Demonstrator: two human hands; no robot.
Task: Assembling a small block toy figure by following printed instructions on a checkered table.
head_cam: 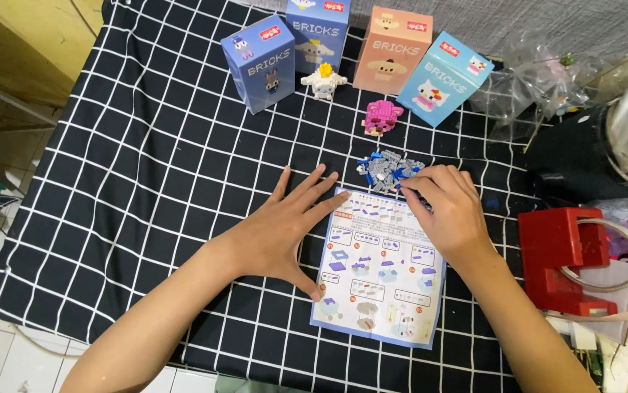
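Sorting stage, I'd judge: left hand (279, 231) lies flat w/ fingers spread, pinning instruction sheet (380, 268) at its left edge. Right hand (446, 209) curls fingertips into the blue-grey brick pile (389, 169) just above the sheet; whether it grips a piece, can't tell. Picking one small brick needs a fine pinch. Back row, upright boxes: dark blue (259, 63), lighter blue (318, 30), peach (392, 49), sky-blue tilted (445, 76).

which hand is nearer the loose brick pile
Right. The right hand has its fingers at the near edge of the brick pile. The left hand lies flat on the cloth and the sheet's left edge, short of the pile.
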